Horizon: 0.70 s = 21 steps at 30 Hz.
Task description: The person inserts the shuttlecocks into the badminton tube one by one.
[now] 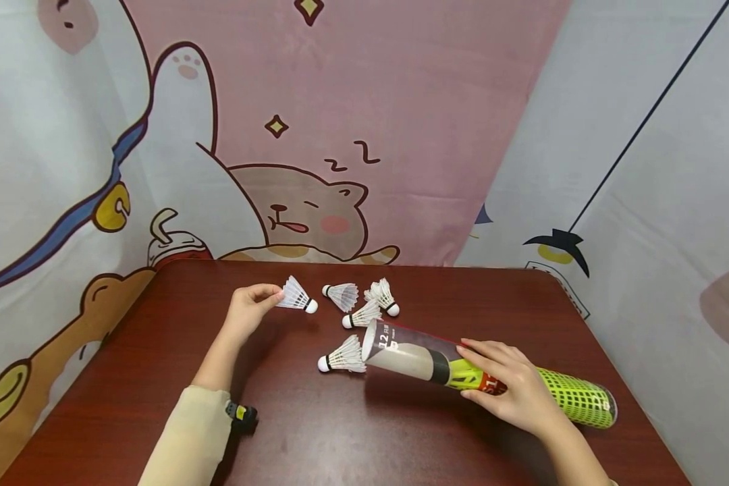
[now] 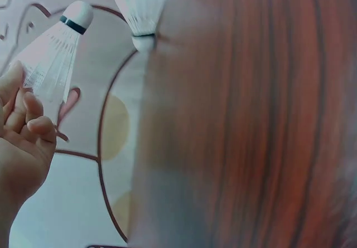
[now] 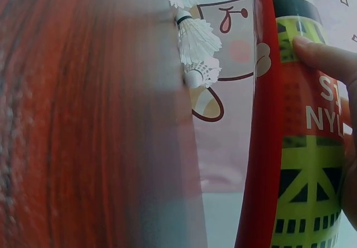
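Note:
Between thumb and fingers, my left hand (image 1: 247, 312) pinches a white shuttlecock (image 1: 294, 295) by the edge of its skirt. Its cork, banded in black, points away from the hand, and in the left wrist view the shuttlecock (image 2: 58, 53) is held up beside the hand (image 2: 25, 142). My right hand (image 1: 513, 388) grips a long shuttlecock tube (image 1: 401, 351) around its middle. Printed yellow-green and red, the tube lies slanted, its round end facing left toward the loose shuttlecocks. The right wrist view shows the tube (image 3: 309, 164) close up with the thumb and fingers along its side.
Several white shuttlecocks lie on the brown table (image 1: 304, 418) between the hands. One shuttlecock (image 1: 343, 356) lies right by the tube's left end; another shuttlecock (image 1: 342, 297) is farther back. A cartoon-printed cloth (image 1: 413, 148) hangs behind the table.

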### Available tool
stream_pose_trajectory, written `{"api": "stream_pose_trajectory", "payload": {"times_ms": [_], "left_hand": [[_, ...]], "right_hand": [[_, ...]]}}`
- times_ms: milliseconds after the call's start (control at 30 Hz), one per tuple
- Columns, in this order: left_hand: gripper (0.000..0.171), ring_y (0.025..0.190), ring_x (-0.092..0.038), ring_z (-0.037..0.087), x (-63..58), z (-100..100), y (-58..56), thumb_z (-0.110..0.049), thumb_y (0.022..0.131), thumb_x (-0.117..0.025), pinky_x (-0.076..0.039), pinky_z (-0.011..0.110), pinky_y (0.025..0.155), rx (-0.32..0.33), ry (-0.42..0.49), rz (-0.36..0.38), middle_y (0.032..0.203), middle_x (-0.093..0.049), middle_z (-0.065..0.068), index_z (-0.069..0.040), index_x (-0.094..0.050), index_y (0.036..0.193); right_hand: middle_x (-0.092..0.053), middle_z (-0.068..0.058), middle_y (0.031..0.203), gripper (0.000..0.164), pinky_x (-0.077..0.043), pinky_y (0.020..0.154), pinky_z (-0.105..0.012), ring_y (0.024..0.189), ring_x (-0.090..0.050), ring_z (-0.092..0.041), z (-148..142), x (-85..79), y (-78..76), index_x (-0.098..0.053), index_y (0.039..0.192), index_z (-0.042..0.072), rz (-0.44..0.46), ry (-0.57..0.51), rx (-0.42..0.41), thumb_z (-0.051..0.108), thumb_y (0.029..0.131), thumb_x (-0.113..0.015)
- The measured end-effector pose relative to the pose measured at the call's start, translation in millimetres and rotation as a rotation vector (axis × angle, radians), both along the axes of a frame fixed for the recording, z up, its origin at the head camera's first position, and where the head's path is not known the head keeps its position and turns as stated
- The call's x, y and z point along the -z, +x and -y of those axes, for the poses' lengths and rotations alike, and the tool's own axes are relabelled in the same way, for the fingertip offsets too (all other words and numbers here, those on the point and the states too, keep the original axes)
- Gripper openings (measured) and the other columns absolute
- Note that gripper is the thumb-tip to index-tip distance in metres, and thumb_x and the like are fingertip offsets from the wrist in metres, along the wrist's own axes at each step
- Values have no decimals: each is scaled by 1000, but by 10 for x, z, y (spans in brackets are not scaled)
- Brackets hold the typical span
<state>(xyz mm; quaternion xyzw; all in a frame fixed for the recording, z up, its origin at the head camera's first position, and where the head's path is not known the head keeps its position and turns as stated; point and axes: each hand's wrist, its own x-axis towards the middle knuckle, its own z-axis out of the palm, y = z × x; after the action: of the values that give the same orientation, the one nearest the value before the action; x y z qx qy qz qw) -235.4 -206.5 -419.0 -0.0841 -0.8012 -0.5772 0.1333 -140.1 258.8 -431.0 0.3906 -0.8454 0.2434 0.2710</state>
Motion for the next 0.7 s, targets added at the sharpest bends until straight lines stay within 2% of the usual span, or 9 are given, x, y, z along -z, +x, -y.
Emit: {"api": "stream_pose_trajectory", "payload": {"times_ms": [133,300,367,600,700], "left_hand": [[12,70,-55,6,-131,-112,140,3,85,-69,-44,19,64,-11,67,-34,77,-66,10,14,-66,90],[9,67,-53,6,-195,-214,260,6,84,-69,-45,18,62,-20,143,-76,72,-63,5,14,-65,87],[9,67,-53,6,-213,-252,312,7,83,-69,-45,19,62,-24,166,-79,71,-63,3,14,-64,87],[6,67,-53,8,-271,-391,505,9,83,-68,-45,20,62,-6,196,-88,71,-62,2,14,-64,86],[6,67,-53,7,-280,-455,587,8,83,-68,-44,20,61,1,193,-109,71,-62,2,12,-64,85]], "right_hand": [[-59,-3,130,65,-27,100,-23,111,-54,-23,3,-7,-4,-62,129,14,-3,-5,-3,44,75,-80],[-61,-8,126,61,-27,101,-23,110,-55,-24,9,-4,-13,-62,128,13,-16,-16,-9,51,80,-72],[-61,-9,125,62,-27,101,-23,110,-55,-24,10,1,-15,-63,128,13,-19,-19,-13,50,79,-74],[-61,-7,127,62,-28,100,-23,110,-55,-23,4,10,-16,-63,128,13,-17,-20,-14,52,81,-71],[-61,-7,126,62,-28,100,-23,109,-55,-23,5,21,-20,-63,128,13,-22,-19,-13,51,79,-74]]}}
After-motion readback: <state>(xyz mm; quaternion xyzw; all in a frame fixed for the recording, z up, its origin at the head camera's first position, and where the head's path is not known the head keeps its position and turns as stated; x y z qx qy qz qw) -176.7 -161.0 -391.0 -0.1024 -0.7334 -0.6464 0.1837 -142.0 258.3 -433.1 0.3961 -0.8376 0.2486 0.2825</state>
